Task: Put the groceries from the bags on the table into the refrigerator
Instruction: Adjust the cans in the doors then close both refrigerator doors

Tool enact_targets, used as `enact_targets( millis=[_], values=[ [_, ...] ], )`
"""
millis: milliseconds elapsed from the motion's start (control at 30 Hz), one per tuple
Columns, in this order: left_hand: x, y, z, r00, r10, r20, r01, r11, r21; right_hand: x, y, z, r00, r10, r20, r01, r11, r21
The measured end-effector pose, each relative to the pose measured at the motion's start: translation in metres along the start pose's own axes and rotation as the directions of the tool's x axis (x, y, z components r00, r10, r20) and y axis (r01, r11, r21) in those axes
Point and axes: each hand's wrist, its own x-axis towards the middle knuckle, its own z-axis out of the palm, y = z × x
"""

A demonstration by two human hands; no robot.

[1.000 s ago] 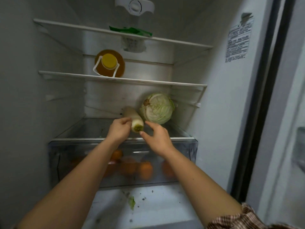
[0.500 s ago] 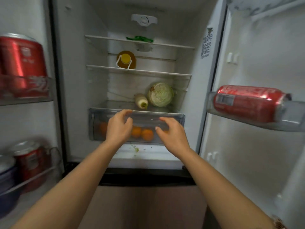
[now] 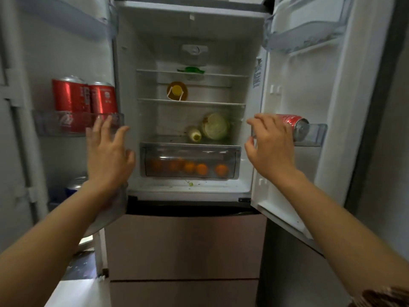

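Since they left the drawer [image 3: 190,152], hands [image 3: 109,156] [image 3: 273,149] apart beside doors [image 3: 66,52] [image 3: 309,80].

A home, most likely its kitchen: a household fridge [image 3: 190,29] fills the centre of the frame, standing wide open. Everyday food sits inside: a cabbage [image 3: 215,126] and a radish [image 3: 194,134] side by side on the lowest shelf, oranges [image 3: 201,169] in the clear drawer [image 3: 190,149] beneath, a yellow-capped bottle [image 3: 177,91] one shelf up, a green packet [image 3: 191,69] above that. Two red cans [image 3: 84,96] stand in a door bin [image 3: 55,128] at centre left, and another can [image 3: 293,124] lies on its side at centre right. Green scraps [image 3: 190,184] litter the fridge floor, and brown drawer fronts [image 3: 183,247] fill the lower centre
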Motion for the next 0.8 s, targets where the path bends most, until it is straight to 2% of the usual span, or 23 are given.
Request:
enact_targets(
  millis=[133,300,433,633,800],
  values=[
    [-0.005,-0.025,-0.024,0.999,-0.014,0.035,0.01,0.995,0.096,0.007,0.012,-0.019,0.961,0.215,0.173,-0.171,0.956,-0.238],
    [-0.002,-0.045,-0.047,0.998,-0.056,0.041,0.05,0.988,0.143,0.002,0.02,-0.025,0.912,0.337,0.235,-0.205,0.868,-0.452],
    [0.012,-0.053,-0.061,0.997,-0.025,0.076,0.01,0.98,0.197,-0.004,0.021,-0.027,0.915,0.364,0.172,-0.263,0.864,-0.428],
    [0.036,-0.039,-0.072,0.991,-0.025,0.135,-0.002,0.981,0.192,0.008,0.019,-0.033,0.928,0.334,0.164,-0.255,0.893,-0.372],
    [0.034,-0.02,-0.06,0.991,0.035,0.133,-0.06,0.98,0.189,0.003,0.007,-0.021,0.932,0.324,0.162,-0.256,0.905,-0.34]
  ],
)
